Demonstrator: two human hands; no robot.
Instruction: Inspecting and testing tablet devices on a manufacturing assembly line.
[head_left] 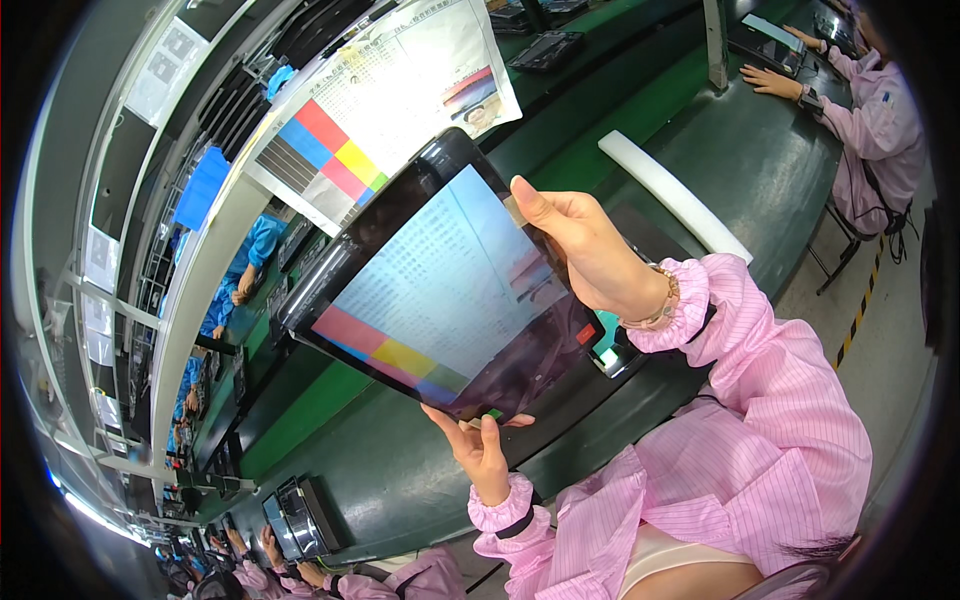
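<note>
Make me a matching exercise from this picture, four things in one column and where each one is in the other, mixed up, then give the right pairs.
Things:
1. tablet
2. test chart sheet
3. white bar
4. left hand

Places:
A. lying on the dark green bench, beyond the right wrist
B. held up between both hands, screen lit
C. at the tablet's lower edge, thumb on the glass
D. hanging on the white rail behind the tablet

Pairs: 1-B, 2-D, 3-A, 4-C. The right hand grips the tablet's upper right edge.
</note>
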